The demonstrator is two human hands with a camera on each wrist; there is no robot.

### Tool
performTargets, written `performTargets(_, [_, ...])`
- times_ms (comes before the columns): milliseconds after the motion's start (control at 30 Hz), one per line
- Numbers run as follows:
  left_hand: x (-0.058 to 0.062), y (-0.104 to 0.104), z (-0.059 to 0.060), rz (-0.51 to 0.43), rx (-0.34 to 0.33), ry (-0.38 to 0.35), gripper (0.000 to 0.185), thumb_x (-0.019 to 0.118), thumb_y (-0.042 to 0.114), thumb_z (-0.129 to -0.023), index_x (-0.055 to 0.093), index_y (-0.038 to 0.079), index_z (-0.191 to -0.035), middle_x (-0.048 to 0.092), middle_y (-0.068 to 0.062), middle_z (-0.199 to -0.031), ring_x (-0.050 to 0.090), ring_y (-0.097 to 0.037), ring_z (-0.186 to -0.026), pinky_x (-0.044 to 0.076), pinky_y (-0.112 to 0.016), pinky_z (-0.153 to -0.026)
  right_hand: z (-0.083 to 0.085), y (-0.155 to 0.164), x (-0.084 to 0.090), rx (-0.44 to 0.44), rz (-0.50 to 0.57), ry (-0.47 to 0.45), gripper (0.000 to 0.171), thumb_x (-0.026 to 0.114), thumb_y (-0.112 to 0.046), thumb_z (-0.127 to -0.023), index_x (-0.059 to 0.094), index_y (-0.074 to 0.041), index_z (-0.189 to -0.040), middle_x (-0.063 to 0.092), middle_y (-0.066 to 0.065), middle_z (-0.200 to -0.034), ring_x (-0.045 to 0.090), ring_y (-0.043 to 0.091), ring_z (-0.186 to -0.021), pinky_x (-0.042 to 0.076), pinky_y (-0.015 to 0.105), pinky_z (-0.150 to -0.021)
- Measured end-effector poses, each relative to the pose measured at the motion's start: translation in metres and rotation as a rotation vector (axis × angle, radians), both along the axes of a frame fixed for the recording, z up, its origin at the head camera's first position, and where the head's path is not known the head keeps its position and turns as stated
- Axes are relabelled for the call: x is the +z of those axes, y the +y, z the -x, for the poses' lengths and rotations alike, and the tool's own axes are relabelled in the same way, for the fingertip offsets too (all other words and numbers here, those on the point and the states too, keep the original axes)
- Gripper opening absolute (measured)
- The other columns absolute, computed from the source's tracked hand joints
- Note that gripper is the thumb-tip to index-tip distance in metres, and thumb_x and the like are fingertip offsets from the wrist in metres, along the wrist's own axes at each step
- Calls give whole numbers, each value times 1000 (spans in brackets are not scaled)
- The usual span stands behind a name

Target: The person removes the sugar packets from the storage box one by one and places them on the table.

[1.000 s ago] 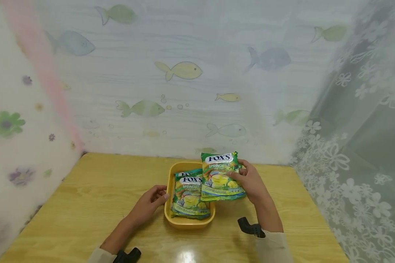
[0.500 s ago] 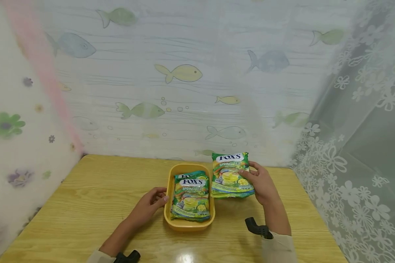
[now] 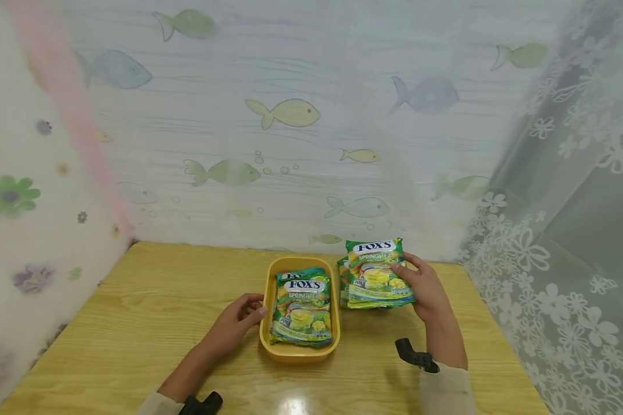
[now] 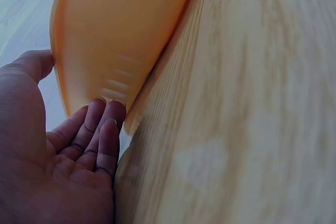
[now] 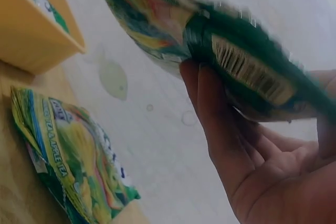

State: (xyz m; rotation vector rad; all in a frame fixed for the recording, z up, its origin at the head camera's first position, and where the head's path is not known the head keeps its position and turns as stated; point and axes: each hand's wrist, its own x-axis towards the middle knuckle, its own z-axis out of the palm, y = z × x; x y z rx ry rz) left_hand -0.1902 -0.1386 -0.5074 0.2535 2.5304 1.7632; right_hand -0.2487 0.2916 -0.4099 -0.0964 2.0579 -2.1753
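Green candy bag [image 3: 378, 273] upright in right hand [image 3: 427, 290] (label topmost).

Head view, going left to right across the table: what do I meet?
left hand → yellow tray → candy bag in the tray → held candy bag → right hand

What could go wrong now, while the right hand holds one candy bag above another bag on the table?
1. The right hand grips the held bag only by one side, so the glossy pack may slip from the fingers.
2. Another bag lies on the table just below; a drop could knock it aside.
3. The left hand only touches the tray wall, so a bump might shift the tray.
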Motion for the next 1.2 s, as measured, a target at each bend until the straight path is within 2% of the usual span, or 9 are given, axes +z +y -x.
performTargets(200, [0, 0, -1, 11, 3, 20, 48, 65, 36, -108, 58, 6, -145, 65, -8, -115, 64, -18, -99, 54, -28, -88, 1, 9, -2, -33, 51, -33, 68, 57, -26, -112, 24, -13, -170, 74, -6, -93, 75, 9, -77, 61, 27, -70])
performTargets(367, [0, 4, 6, 20, -6, 35, 50, 65, 37, -107, 58, 6, -145, 65, -8, -116, 63, -19, -100, 54, -29, -89, 4, 20, 3, -61, 45, -36, 70, 56, -27, -113, 19, -13, -171, 74, -10, -94, 74, 6, -79, 61, 25, -71])
performTargets(600, [-2, 0, 1, 37, 26, 17, 47, 66, 36, -107, 59, 7, -143, 65, -6, -113, 64, -17, -97, 54, -28, -86, 4, 26, -8, -58, 42, -72, 72, 55, -26, -113, 16, -12, -171, 74, -10, -96, 75, 6, -82, 62, 26, -74])
performTargets(900, [-7, -1, 2, 0, -4, 14, 49, 65, 36, -107, 58, 5, -144, 64, -8, -113, 64, -21, -98, 55, -30, -86, 5, 41, -18, -110, 16, -59, 66, 48, -26, -115, 17, -7, -170, 72, -11, -94, 74, 4, -79, 61, 23, -71])
performTargets(1033, [-10, -1, 3, -9, -5, 9, 49, 66, 36, -107, 58, 5, -144, 64, -8, -114, 64, -21, -98, 55, -30, -86, 5, 48, -21, -122, 49, -63, 67, 46, -27, -116, 13, -3, -169, 71, -12, -97, 73, 2, -83, 60, 21, -74])
performTargets(1200, [-8, -1, 4, -14, 7, 7, 48, 67, 36, -106, 59, 6, -143, 64, -7, -113, 64, -20, -99, 55, -29, -86, 8, 55, -24, -123, 113, -61, 69, 45, -26, -116, 9, -4, -170, 72, -13, -96, 72, 2, -84, 59, 20, -74])
